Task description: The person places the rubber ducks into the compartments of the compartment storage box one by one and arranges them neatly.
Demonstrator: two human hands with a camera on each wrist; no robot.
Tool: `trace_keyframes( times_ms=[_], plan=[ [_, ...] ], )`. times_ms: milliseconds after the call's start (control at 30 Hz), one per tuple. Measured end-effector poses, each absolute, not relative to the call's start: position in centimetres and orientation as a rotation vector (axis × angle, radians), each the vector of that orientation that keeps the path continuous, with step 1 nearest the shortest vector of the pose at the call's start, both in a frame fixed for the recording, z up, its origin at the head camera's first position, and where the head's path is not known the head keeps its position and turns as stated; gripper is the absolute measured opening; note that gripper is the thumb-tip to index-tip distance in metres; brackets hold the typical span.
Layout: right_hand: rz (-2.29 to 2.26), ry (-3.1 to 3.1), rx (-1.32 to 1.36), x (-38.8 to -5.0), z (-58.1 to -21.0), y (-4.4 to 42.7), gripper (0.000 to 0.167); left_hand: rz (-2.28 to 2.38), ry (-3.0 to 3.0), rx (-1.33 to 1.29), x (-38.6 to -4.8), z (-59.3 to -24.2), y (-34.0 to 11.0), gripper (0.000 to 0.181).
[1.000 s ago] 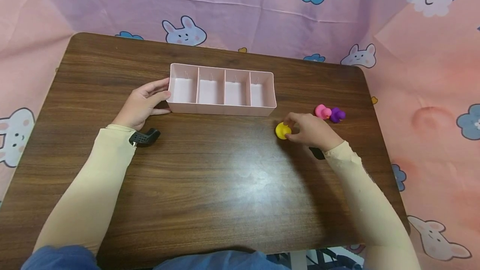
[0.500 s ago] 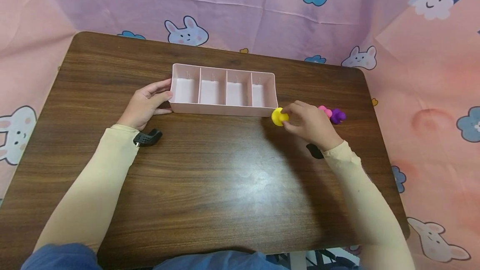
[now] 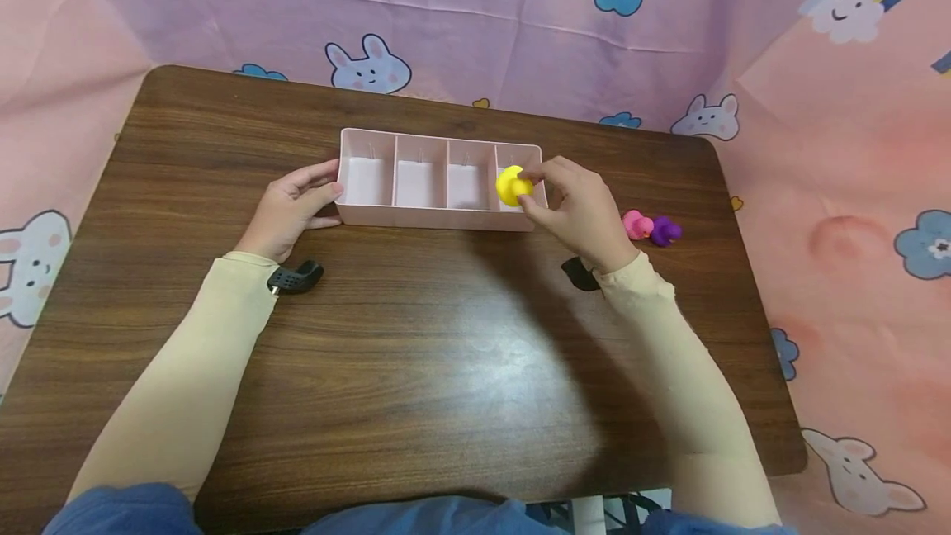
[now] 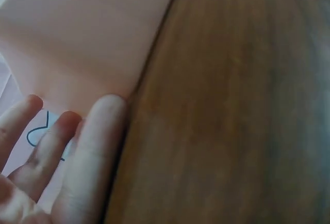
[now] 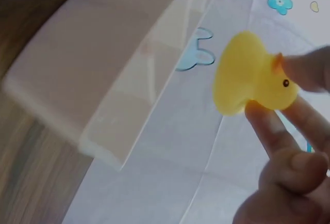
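A pale pink box (image 3: 438,218) with several compartments in a row lies on the table. My left hand (image 3: 282,209) rests its fingertips against the box's left end; in the left wrist view the fingers are fairly straight on the pink wall (image 4: 87,38). Between thumb and fingers, my right hand (image 3: 583,209) pinches a yellow rubber duck (image 3: 511,186) over the rightmost compartment. The right wrist view shows the duck (image 5: 240,74) held by its head, its base facing the box (image 5: 129,90). No object shows in the other compartments.
Right of the box, a pink duck (image 3: 637,225) and a purple duck (image 3: 665,231) sit side by side on the brown wooden table (image 3: 416,370). A patterned cloth (image 3: 461,7) hangs behind the table.
My right hand has lifted the yellow duck off the table area right of the box and carried it left and away from me, over the rightmost compartment. The left hand stays at the box.
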State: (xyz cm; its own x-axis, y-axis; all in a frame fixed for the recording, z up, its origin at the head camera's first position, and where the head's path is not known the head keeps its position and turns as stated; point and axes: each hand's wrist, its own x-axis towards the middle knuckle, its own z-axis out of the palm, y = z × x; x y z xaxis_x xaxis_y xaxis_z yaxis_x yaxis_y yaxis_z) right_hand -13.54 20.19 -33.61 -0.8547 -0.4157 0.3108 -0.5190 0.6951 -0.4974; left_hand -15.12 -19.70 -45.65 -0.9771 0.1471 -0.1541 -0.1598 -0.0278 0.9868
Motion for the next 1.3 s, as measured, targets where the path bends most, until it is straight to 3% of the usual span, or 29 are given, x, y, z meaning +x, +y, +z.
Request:
trace_keyframes(
  times_ms=[367, 667, 1300],
  plan=[
    [1.118, -2.607, 0.746, -16.5, -34.5, 12.2, 0.023, 2.127, 1.998, 0.013, -15.2, -45.7, -20.3, 0.061],
    [1.007, -2.704, 0.803, -18.2, -37.2, 6.8, 0.027, 2.047, 2.077, -0.003, -15.2, -46.0, -20.4, 0.058],
    [0.727, -3.021, 0.846, -20.8, -39.1, 1.6, 0.035, 2.013, 2.087, 0.004, -15.1, -45.6, -19.9, 0.055]
  ],
)
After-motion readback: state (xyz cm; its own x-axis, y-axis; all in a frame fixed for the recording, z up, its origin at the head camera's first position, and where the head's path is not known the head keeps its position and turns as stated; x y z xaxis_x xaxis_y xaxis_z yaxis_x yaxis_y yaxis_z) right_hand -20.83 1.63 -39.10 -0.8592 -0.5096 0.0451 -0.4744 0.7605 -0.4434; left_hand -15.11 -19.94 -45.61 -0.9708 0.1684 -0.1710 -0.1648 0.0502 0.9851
